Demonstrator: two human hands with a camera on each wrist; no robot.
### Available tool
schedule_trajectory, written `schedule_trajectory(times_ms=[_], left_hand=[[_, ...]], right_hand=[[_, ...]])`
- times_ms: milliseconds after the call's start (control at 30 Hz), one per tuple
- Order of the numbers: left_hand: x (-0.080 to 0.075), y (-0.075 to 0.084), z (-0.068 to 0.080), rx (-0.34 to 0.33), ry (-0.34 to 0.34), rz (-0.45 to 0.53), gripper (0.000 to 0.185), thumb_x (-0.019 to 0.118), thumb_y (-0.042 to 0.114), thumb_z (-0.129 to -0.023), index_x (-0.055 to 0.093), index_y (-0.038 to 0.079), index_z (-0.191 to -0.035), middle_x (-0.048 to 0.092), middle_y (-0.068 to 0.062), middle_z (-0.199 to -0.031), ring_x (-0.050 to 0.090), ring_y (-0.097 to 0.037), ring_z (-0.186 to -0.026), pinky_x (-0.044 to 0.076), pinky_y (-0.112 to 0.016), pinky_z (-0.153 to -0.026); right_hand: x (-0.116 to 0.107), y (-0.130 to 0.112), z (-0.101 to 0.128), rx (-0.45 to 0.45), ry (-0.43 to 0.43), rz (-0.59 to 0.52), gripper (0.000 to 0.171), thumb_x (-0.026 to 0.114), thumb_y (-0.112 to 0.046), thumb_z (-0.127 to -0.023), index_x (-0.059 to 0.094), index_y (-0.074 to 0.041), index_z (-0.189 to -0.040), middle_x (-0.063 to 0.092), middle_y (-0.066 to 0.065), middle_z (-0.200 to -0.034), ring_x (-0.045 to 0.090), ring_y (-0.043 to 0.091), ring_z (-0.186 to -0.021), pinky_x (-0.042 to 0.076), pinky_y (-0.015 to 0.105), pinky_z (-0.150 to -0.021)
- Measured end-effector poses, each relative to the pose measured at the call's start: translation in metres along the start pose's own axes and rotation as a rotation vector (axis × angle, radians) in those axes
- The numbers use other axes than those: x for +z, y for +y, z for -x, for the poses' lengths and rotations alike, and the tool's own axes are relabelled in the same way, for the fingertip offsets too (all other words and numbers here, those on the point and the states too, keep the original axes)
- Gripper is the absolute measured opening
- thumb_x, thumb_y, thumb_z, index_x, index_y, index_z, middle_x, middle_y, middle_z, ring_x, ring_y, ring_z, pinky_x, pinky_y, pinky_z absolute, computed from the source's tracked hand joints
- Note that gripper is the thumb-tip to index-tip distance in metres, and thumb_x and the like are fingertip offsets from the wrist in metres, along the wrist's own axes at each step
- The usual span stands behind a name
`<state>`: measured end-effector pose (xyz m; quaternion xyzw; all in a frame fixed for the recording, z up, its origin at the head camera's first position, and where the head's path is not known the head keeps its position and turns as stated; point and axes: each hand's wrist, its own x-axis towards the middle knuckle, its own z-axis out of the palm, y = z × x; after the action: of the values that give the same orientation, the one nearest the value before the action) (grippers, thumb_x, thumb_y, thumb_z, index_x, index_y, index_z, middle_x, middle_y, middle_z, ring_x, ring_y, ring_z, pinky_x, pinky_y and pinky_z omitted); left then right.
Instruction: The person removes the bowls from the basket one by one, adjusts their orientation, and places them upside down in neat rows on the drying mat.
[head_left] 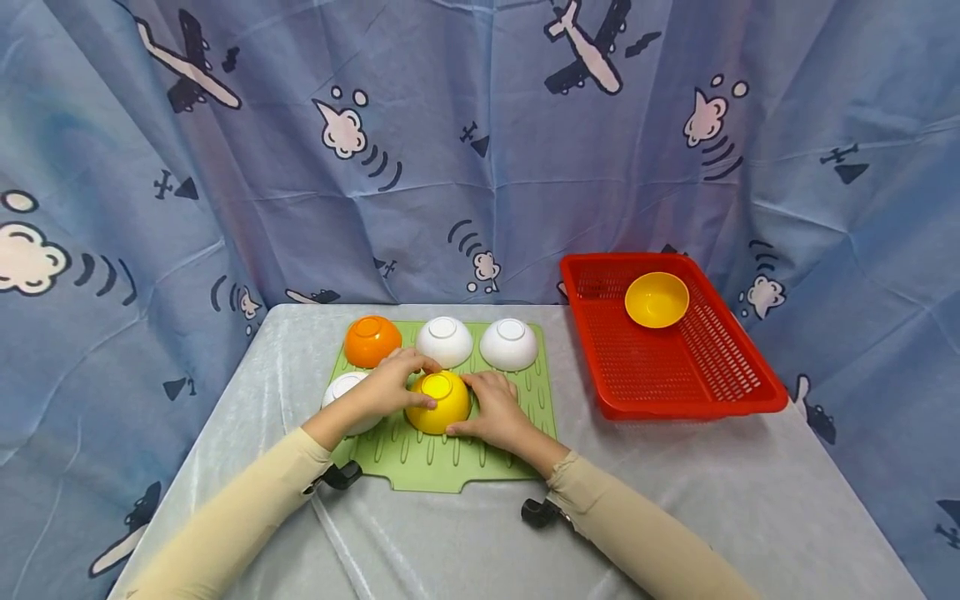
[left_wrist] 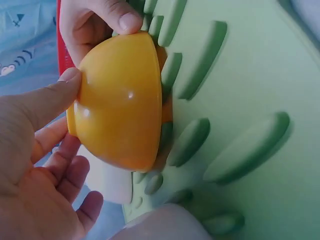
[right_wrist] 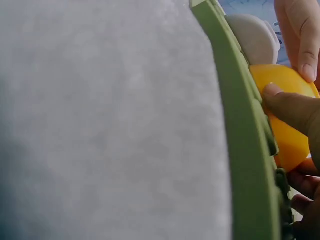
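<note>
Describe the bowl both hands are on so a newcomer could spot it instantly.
On the grey table lies a green mat bearing upturned bowls. In its front row, beside a white bowl, sits the yellow bowl, gripped between the left hand and right hand. It is the mat's only yellow one.

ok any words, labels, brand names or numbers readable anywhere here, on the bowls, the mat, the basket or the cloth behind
None: no readable text, number or brand shows in any view.
The backdrop cloth bears only pictures of planes and clouds, no letters.
The yellow bowl held between the left hand and the right hand is plain.
The green mat and the red basket show no marking.
</note>
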<state>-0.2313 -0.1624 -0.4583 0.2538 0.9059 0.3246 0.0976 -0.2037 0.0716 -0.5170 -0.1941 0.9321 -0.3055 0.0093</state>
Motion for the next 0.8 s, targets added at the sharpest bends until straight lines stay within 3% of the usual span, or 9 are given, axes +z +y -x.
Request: schedule_trajectory(times_ms=[167,300,400,567,667,800], left_hand=[[0.009,-0.002,0.003,-0.090,0.027,0.153,0.049,0.089,0.025,-0.081,0.071,0.021,-0.126,0.060,0.003,-0.125,0.048,-0.024,-0.122,0.036,-0.053,-0.108],[0.013,-0.004,0.004,-0.099,0.037,0.160,0.049,0.088,0.028,-0.082,0.070,0.024,-0.127,0.061,0.005,-0.118,0.048,-0.024,-0.119,0.032,-0.053,-0.108],[0.014,-0.004,0.003,-0.083,0.051,0.115,0.050,0.088,0.030,-0.082,0.070,0.024,-0.128,0.060,0.005,-0.114,0.049,-0.024,-0.116,0.032,-0.051,-0.105],[0.013,-0.001,0.002,-0.048,0.076,0.053,0.050,0.088,0.031,-0.082,0.071,0.021,-0.128,0.060,0.003,-0.106,0.049,-0.026,-0.109,0.032,-0.046,-0.097],[0.012,-0.001,0.003,-0.046,0.081,0.045,0.050,0.087,0.031,-0.082,0.071,0.020,-0.128,0.060,0.002,-0.106,0.049,-0.027,-0.109,0.032,-0.046,-0.095],[0.013,-0.001,0.007,-0.060,0.082,0.048,0.051,0.087,0.031,-0.082,0.070,0.020,-0.129,0.060,0.002,-0.109,0.049,-0.027,-0.111,0.036,-0.045,-0.094]], right_hand=[[-0.011,-0.004,0.004,0.002,-0.067,0.029,0.095,0.092,-0.047,-0.072,0.052,-0.005,-0.147,0.055,0.014,-0.141,0.044,0.034,-0.136,0.028,0.055,-0.114],[-0.044,-0.017,0.012,-0.039,-0.111,0.035,0.090,0.090,-0.040,-0.077,0.050,-0.004,-0.148,0.054,0.017,-0.145,0.044,0.037,-0.138,0.027,0.057,-0.117],[-0.087,-0.028,0.019,-0.113,-0.117,0.048,0.086,0.088,-0.037,-0.080,0.050,-0.005,-0.149,0.052,0.016,-0.148,0.044,0.037,-0.138,0.031,0.058,-0.117],[-0.179,-0.031,0.020,-0.212,-0.077,0.107,0.082,0.088,-0.034,-0.081,0.052,-0.008,-0.149,0.050,0.015,-0.150,0.041,0.035,-0.140,0.032,0.060,-0.115],[-0.230,-0.014,0.010,-0.245,-0.038,0.185,0.077,0.088,-0.029,-0.082,0.053,-0.007,-0.148,0.051,0.018,-0.148,0.039,0.038,-0.140,0.026,0.063,-0.115],[-0.280,0.033,-0.009,-0.188,-0.029,0.298,0.074,0.085,-0.028,-0.085,0.052,-0.005,-0.148,0.050,0.021,-0.148,0.036,0.042,-0.141,0.024,0.065,-0.112]])
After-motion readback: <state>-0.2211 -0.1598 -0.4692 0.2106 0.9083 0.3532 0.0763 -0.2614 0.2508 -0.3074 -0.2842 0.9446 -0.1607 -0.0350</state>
